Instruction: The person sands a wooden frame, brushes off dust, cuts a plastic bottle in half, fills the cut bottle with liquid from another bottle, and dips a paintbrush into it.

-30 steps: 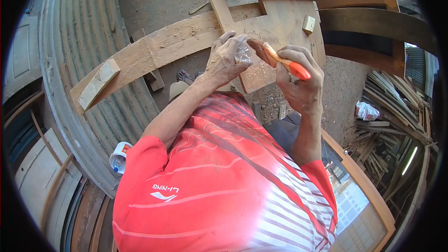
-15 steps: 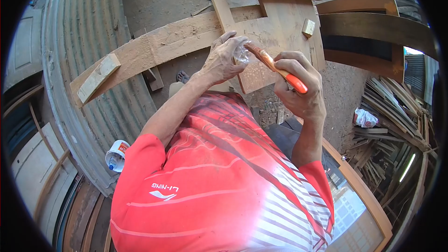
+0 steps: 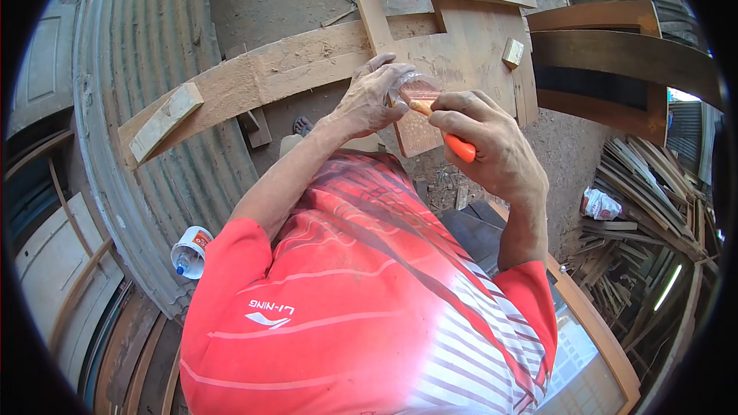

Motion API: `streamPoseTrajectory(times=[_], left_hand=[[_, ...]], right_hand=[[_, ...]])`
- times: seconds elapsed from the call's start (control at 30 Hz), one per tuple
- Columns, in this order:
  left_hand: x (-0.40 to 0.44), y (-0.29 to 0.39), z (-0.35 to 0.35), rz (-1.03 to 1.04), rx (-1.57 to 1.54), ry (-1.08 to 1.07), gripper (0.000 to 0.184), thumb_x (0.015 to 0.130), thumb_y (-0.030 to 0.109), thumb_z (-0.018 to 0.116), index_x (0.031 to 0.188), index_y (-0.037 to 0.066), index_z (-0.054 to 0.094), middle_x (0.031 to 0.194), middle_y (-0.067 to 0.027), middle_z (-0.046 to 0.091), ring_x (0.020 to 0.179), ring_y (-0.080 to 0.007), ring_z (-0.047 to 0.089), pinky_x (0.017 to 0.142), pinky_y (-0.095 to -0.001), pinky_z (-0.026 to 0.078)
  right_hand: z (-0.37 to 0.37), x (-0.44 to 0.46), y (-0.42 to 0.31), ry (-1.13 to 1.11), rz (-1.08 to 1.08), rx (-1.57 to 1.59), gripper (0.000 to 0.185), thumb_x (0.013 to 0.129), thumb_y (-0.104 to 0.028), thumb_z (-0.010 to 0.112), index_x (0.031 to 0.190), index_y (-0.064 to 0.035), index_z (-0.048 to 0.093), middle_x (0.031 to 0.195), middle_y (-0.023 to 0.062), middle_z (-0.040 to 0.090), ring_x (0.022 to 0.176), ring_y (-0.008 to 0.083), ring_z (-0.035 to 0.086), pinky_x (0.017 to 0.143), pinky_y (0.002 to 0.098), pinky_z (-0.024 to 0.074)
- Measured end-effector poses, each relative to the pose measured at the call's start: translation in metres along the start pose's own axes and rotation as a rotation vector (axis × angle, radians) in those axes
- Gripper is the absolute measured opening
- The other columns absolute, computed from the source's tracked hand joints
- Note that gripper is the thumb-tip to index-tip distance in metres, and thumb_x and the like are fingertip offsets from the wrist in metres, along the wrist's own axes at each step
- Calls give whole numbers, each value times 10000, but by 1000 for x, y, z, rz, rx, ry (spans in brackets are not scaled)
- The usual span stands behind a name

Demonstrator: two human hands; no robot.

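My left hand (image 3: pixel 367 100) is wrapped round a clear plastic cup (image 3: pixel 407 80), its mouth turned toward the right. In my right hand (image 3: pixel 492 142) is a paintbrush (image 3: pixel 461 148) with an orange-tipped handle, gripped by closed fingers. The brush's wide head lies at the mouth of the cup; its bristle tips and whatever the cup contains cannot be made out. Both hands are held above the near end of a wooden board (image 3: pixel 419 134).
A long plank (image 3: pixel 269 69) crosses the work area, bearing a small wood block (image 3: pixel 165 123). Another block (image 3: pixel 513 53) sits on the broad board. A white bucket (image 3: pixel 192 250) stands at lower left, a framed panel (image 3: pixel 596 323) at lower right, and stacked wood strips (image 3: pixel 653 200) at right.
My right hand has turned and moved left and slightly down, bringing the paintbrush's wide side into view at the cup. The left hand keeps hold of the cup.
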State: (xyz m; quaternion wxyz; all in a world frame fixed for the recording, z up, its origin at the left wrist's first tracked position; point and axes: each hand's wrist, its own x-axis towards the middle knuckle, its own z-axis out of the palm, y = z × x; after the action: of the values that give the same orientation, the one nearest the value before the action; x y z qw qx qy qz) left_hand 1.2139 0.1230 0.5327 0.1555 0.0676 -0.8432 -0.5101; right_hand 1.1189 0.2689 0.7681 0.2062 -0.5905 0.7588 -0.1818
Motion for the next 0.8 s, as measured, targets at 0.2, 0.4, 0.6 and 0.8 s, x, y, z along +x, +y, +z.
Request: streamPoseTrajectory(times=[0.2,0.4,0.6,0.8], left_hand=[[1,-6,4,48,-2,29,693,788,226,913,1404,147,606,1396,-79,642,1446,-368,490,1192,-490,421],[1,-8,7,90,-45,74,678,771,215,923,1369,149,610,1351,-75,654,1417,-389,514,1173,-496,434],[-1,-5,5,49,-44,93,704,755,206,920,1376,141,594,1350,-90,660,1412,-398,518,1171,-515,404],[0,-10,9,49,-54,86,693,777,220,899,1391,139,587,1387,-101,651,1438,-387,489,1179,-504,372]], right_hand=[[5,4,17,0,49,100,415,780,78,746,1168,-59,698,1223,110,706,1143,343,673,922,442,568],[17,12,24,8,208,129,314,858,28,738,1159,-59,720,1187,126,724,1103,340,698,894,430,570],[39,9,41,154,275,177,188,921,-50,750,1108,-45,729,1073,147,738,950,337,734,815,411,564],[48,10,41,260,309,170,163,899,-47,722,1062,-41,724,1016,159,727,851,303,736,742,391,566]])
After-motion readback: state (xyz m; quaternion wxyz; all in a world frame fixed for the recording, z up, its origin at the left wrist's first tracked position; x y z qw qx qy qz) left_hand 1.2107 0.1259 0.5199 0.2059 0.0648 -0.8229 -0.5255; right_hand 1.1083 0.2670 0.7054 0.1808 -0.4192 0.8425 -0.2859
